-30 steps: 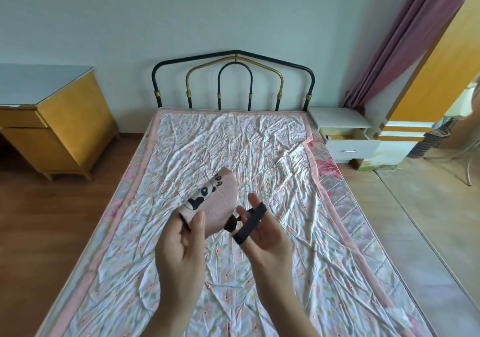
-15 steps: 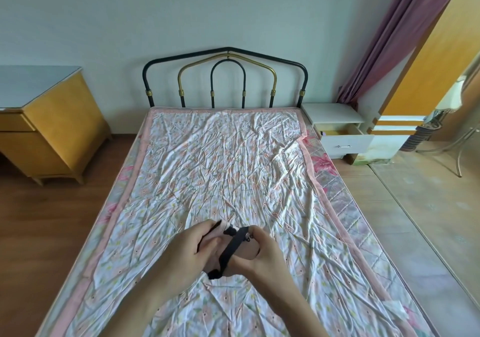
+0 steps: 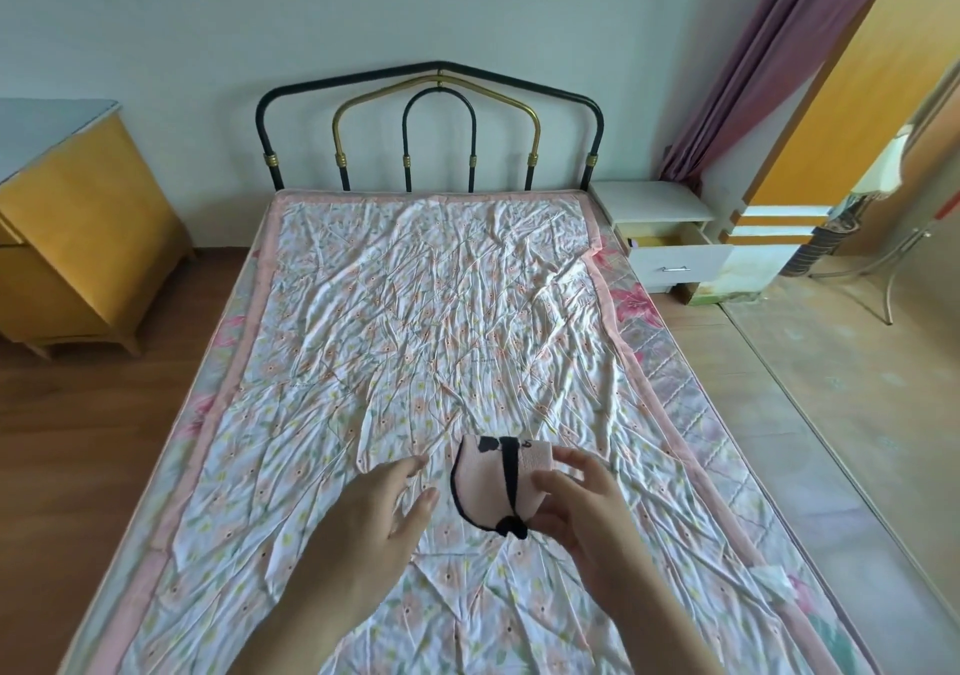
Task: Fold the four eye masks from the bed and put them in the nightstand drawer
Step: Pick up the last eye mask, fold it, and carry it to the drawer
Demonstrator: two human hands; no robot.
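A pink eye mask point(image 3: 483, 482) with black trim, folded in half with its black strap wrapped across it, hangs just above the bed sheet point(image 3: 415, 321). My right hand point(image 3: 576, 508) pinches its right edge between thumb and fingers. My left hand point(image 3: 384, 513) hovers to the left of the mask, fingers spread, holding nothing. The white nightstand point(image 3: 654, 201) stands at the bed's far right corner, and its drawer point(image 3: 675, 258) is pulled out. No other eye mask shows on the bed.
A black and gold metal headboard point(image 3: 436, 118) closes the far end of the bed. A yellow cabinet point(image 3: 67, 237) stands on the left. On the right are a mauve curtain point(image 3: 769, 61), an orange door and tiled floor point(image 3: 831, 414) beside the bed.
Both hands wrapped the strap around the folded mask and lowered it. My left hand has now let go and opened, while my right hand keeps the mask.
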